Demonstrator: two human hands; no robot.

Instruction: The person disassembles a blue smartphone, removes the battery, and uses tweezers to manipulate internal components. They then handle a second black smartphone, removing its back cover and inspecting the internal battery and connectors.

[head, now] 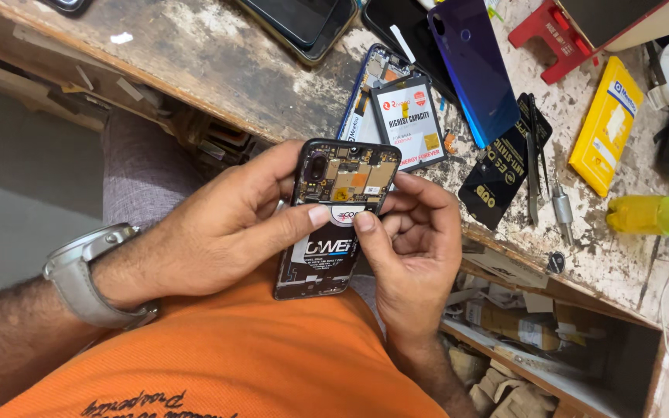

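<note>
My left hand (222,224) grips an opened black phone (334,217) from its left side, thumb pressing on the black battery near the middle. My right hand (412,240) holds the phone's right edge, its thumb tip on the battery label just below the exposed circuit board. The phone's back cover is off, so the camera module and board show at the top. It is held above my lap, just in front of the worn workbench (226,62).
On the bench lie another opened phone with a white-labelled battery (410,120), a blue back cover (470,66), a black packet (501,174), tweezers (533,166), a yellow box (607,124), a yellow-green bottle (656,214) and a red stand (543,35). An open drawer of clutter (520,325) is below.
</note>
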